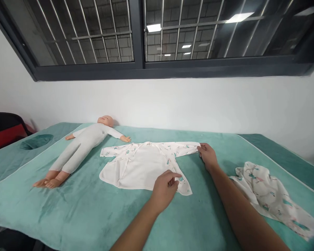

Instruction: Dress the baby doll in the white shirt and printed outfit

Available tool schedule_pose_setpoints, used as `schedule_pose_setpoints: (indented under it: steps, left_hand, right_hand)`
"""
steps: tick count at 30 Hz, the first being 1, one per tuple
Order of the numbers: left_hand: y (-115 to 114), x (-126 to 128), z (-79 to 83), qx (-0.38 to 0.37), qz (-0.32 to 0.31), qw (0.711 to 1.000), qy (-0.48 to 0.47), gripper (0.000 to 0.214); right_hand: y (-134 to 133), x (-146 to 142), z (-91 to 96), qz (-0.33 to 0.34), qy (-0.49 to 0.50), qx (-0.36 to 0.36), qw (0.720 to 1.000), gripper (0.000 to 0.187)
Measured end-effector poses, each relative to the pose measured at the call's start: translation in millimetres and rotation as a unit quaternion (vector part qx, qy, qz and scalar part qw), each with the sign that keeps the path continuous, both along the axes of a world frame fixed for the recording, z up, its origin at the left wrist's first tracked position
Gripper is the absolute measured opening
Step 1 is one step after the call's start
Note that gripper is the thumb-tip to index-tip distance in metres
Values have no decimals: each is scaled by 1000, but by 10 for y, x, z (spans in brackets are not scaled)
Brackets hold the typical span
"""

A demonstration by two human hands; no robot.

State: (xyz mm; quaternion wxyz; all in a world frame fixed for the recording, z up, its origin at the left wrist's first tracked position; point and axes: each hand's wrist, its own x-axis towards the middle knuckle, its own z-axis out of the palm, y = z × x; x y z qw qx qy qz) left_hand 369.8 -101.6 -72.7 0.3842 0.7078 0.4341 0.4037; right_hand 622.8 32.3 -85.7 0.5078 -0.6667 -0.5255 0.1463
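A white baby shirt (143, 167) with small green and pink prints lies spread out, its front flaps parted and both sleeves stretched sideways. My right hand (208, 156) pinches the cuff of the sleeve on the right. Over the lower right part of the shirt is my left hand (165, 188), its index finger stretched out above the printed flap and the other fingers curled; nothing shows in it. To the left, a baby doll (86, 144) in a white bodysuit lies on its back, arms spread, head toward the wall.
A crumpled printed baby garment (269, 193) lies at the right, beside my right forearm. Everything rests on a green padded bed (75, 216) with a face hole (36, 142) at left. Behind stand a white wall and a barred window (141, 66); a black-and-red object (6, 132) is far left.
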Motion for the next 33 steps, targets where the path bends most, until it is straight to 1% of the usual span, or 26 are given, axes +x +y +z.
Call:
schedule_pose_setpoints:
  steps: [2, 6, 8, 10, 11, 12, 13, 15, 16, 17, 18, 19, 21, 24, 27, 29, 30, 31, 32, 33]
  left_hand:
    - [-18, -11, 33, -15, 0, 1000, -23, 30]
    - [-43, -1, 56, -24, 2, 1000, -20, 29]
    - [-44, -2, 54, -31, 6, 999, -31, 29]
    - [-36, -8, 49, -34, 10, 999, -42, 29]
    - [-30, -10, 47, -33, 11, 998, -45, 28]
    - [-24, -12, 46, -33, 11, 998, -47, 28]
    - [-18, -13, 45, -32, 10, 998, -49, 27]
    - [-10, -14, 46, -28, 8, 998, -50, 26]
    - [-8, -14, 47, -26, 7, 998, -51, 24]
    - [-8, -14, 46, -23, 7, 998, -51, 23]
    - [-8, -15, 45, -20, 8, 998, -52, 22]
    - [-9, -16, 42, -19, 8, 998, -54, 22]
    - [-8, -20, 33, -18, 9, 998, -61, 21]
    - [-3, -29, 20, -21, 10, 997, -68, 22]
    - [2, -35, 16, -23, 10, 997, -68, 22]
    - [3, -34, 18, -22, 10, 997, -68, 22]
    - [3, -32, 18, -22, 11, 997, -68, 22]
    - [2, -30, 18, -20, 13, 997, -69, 22]
    - [1, -30, 17, -19, 16, 997, -70, 22]
    - [0, -30, 15, -18, 18, 997, -72, 23]
  right_hand:
    - [-27, -12, 20, -14, -16, -32, 999, 35]
    - [-74, -72, 74, -68, -83, -80, 991, 41]
    - [-109, -117, 116, -82, -122, -81, 986, 46]
    - [-164, -185, 162, -75, -161, -65, 982, 49]
    - [-200, -236, 181, -53, -192, -49, 979, 48]
    - [-241, -300, 193, -14, -230, -26, 973, 46]
    - [-286, -377, 196, 38, -274, -1, 961, 44]
    - [-379, -562, 170, 163, -357, 37, 919, 42]
    - [-419, -655, 143, 218, -386, 40, 895, 43]
    - [-451, -738, 110, 256, -405, 31, 877, 44]
    - [-470, -802, 75, 279, -419, 12, 864, 46]
    - [-474, -840, 41, 285, -429, -12, 857, 48]
    - [-433, -831, -11, 255, -443, -61, 857, 51]
    - [-293, -663, -33, 164, -453, -121, 868, 51]
    - [-179, -506, -7, 89, -447, -147, 878, 52]
    - [-168, -491, 22, 50, -444, -147, 882, 52]
    - [-182, -512, 36, 42, -448, -140, 882, 51]
    - [-204, -548, 48, 52, -454, -125, 881, 51]
    - [-229, -594, 56, 84, -461, -104, 877, 50]
    - [-252, -642, 59, 133, -465, -84, 871, 50]
